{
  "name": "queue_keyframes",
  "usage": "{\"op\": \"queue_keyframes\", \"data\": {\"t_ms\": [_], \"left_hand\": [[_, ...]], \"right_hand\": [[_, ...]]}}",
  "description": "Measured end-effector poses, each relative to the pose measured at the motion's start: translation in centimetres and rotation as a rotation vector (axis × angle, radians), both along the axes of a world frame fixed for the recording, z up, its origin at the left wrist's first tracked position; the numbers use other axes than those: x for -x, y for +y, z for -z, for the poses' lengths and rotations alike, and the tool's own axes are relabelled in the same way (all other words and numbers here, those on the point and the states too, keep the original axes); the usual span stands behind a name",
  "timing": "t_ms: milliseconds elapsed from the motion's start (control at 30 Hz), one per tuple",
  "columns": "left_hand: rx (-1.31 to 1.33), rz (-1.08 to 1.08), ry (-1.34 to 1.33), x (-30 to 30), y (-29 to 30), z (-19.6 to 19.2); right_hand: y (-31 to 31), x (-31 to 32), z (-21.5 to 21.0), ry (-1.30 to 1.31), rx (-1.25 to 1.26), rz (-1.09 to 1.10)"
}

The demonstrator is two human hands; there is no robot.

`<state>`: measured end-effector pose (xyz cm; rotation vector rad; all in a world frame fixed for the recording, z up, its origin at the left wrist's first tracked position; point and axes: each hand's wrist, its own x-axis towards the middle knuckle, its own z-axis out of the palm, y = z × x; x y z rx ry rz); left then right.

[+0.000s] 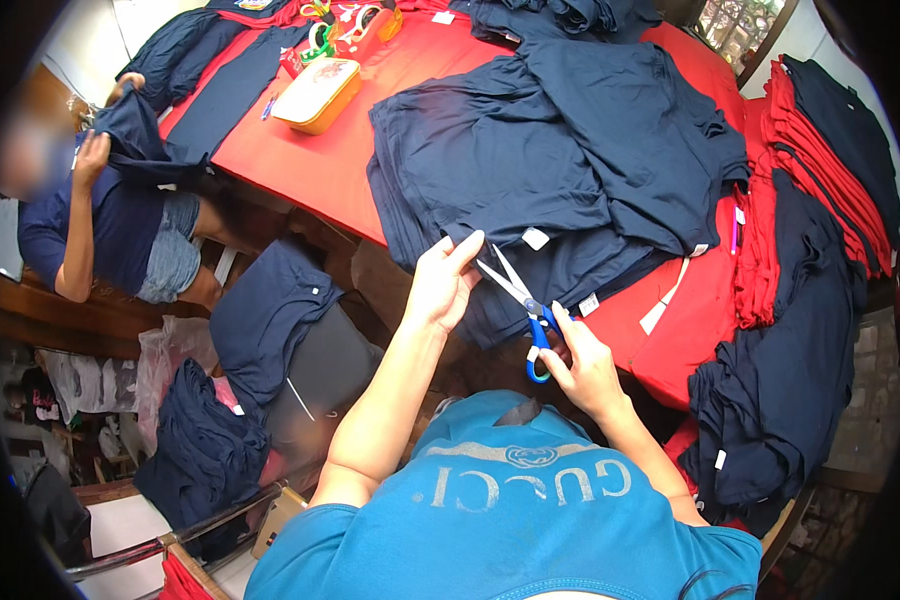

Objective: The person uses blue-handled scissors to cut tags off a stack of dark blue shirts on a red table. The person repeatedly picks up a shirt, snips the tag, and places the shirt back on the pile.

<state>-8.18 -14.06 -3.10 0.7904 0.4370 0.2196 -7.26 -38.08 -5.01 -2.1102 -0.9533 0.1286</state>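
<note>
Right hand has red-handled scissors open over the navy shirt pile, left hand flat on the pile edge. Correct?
Not quite: the handles are blue, not red. The head view shows the right hand holding the scissors by blue loops, blades open over the navy shirt pile, and the left hand on the pile's edge.

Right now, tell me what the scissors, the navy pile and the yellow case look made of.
Scissors in the right hand: bright, shiny blades, likely steel; glossy blue handles, probably plastic.
Navy pile under the left hand: soft matte fabric that creases and drapes, likely knit cotton.
Yellow case: smooth rounded edges, probably plastic or coated fabric; unclear.
</note>
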Motion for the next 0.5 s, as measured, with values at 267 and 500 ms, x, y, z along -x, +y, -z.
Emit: {"op": "queue_keyframes", "data": {"t_ms": [267, 500], "left_hand": [[-0.118, 0.071, -0.015, 0.8, -0.6, -1.9], [-0.198, 0.081, -0.015, 0.8, -1.6, -1.7]], "right_hand": [[-0.1, -0.9, 0.1, -0.114, -0.115, -0.004], [0.2, -1.2, -0.7, -0.035, -0.103, -0.007]]}}
